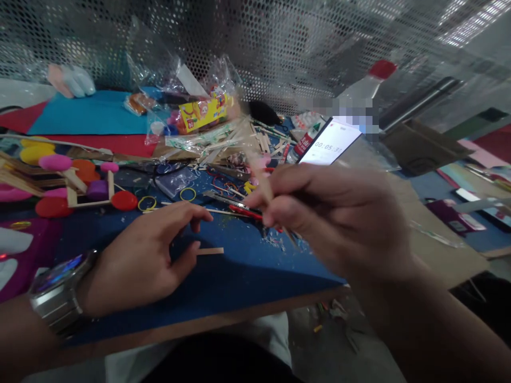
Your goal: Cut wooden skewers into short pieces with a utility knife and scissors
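Pinched between the thumb and forefinger of my right hand (323, 221) is a flat wooden craft stick (262, 181), raised above the table and smeared by motion. My left hand (139, 255), with a metal watch (64, 292) on its wrist, rests low over the blue tabletop (255, 287). Its fingers are curved, and the thumb stands apart from the forefinger. A short flat wood strip (211, 251) lies by the left thumb tip; whether they touch I cannot tell. Beyond my hands lie red-handled scissors (243, 210), partly hidden by the right hand.
At left stands a stick model (72, 186) with colourful clay pieces. Loose sticks (263, 141) and a yellow-labelled bag (203, 113) are heaped behind. A lit phone (329, 143) showing a timer leans near a red-capped bottle (381, 69). Rubber bands (187, 194) and scraps lie around.
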{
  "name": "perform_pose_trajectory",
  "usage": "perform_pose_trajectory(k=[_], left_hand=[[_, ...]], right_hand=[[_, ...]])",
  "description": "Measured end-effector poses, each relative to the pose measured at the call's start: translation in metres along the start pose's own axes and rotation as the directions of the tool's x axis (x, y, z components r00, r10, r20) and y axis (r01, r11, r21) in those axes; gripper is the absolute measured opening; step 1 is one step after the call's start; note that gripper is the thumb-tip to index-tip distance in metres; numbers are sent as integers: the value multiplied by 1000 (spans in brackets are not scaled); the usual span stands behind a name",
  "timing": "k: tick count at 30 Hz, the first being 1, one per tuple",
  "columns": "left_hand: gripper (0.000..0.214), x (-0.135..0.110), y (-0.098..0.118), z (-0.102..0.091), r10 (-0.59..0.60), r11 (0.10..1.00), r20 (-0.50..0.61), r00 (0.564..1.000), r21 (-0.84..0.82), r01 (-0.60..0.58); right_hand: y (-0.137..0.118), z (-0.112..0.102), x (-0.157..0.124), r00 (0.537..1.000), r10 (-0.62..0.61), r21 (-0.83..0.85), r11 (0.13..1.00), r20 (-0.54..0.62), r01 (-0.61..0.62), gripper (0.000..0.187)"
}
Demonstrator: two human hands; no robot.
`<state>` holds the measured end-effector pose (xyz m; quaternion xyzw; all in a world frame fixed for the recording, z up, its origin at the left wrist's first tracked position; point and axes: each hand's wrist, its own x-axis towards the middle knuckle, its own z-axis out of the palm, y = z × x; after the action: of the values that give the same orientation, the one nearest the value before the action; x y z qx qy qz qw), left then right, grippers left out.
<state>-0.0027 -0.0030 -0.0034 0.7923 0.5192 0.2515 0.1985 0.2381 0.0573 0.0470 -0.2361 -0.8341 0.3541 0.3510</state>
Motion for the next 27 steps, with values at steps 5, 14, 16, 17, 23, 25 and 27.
perform_pose_trajectory(k=[5,14,16,17,23,25,27], left_hand=[[47,0,-3,-5,-96,992,-68,993,80,102],[25,-1,-10,-3,-57,981,72,996,192,42],[23,0,-10,-2,-71,978,88,994,205,51],[23,1,-11,-2,-75,976,95,993,209,54],[15,3,-12,-2,-38,988,165,986,154,12],[16,3,-13,-2,-34,988,160,986,153,9],[17,3,-13,-2,-29,988,159,987,153,4]], right_hand=[[33,15,-5,894,52,-364,923,445,127,16],[51,25,-14,872,110,-440,889,478,130,16],[52,25,-15,877,84,-413,900,474,137,16],[53,25,-16,881,68,-400,905,468,143,16],[56,25,-20,888,49,-362,922,457,136,18],[56,24,-21,890,54,-359,924,452,127,19],[56,24,-21,895,48,-355,926,443,126,18]])
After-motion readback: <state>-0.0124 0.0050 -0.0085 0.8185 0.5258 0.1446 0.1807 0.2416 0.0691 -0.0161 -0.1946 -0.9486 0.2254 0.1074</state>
